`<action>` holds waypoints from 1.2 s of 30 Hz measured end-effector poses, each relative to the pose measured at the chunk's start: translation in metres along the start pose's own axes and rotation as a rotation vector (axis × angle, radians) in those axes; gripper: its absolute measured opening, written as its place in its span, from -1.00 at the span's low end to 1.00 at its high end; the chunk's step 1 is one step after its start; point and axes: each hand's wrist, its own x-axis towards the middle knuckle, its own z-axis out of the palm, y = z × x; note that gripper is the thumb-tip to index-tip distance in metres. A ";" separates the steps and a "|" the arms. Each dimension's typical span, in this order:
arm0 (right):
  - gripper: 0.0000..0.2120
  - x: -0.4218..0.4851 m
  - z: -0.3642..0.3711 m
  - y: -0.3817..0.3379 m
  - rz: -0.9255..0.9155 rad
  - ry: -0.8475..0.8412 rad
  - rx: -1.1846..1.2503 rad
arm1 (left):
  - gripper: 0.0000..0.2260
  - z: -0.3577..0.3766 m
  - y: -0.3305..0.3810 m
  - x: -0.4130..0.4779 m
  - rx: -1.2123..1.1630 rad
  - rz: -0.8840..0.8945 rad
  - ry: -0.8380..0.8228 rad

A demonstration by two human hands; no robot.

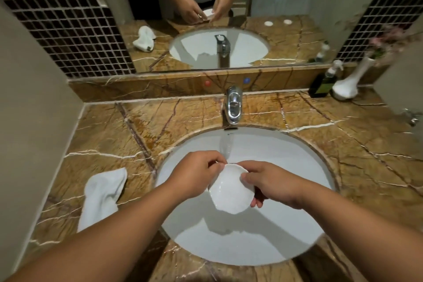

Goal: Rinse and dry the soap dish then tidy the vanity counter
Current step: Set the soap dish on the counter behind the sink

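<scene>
Soap dish: a small white round dish (231,190), held over the white basin (297,167), tilted toward the camera, its hollow side showing.
Left hand: the left hand (194,174) pinches the dish's upper left rim — grip closed on the soap dish, fingers curled over the edge.
Right hand: the right hand (270,181) holds the right side, thumb on the inner face, fingers underneath — grip closed on the soap dish too.
Faucet: chrome faucet (233,105) behind the basin, with what looks like a thin stream of water below its spout.
Towel: a crumpled white towel (103,197) lies on the brown marble tabletop (343,139), left of the basin.
Back right corner: a dark pump bottle (325,80) just beside a white vase (350,82).
</scene>
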 end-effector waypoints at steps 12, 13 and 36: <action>-0.75 -0.017 -0.134 0.066 0.044 0.243 0.136 | -0.79 0.097 0.079 0.042 -0.071 -0.248 0.200; -0.77 -0.018 -0.141 0.069 0.049 0.262 0.176 | -0.78 0.103 0.083 0.046 -0.102 -0.273 0.225; -0.84 0.028 -0.187 0.066 0.058 0.488 0.320 | -0.77 0.114 0.106 0.124 -0.538 -0.470 0.291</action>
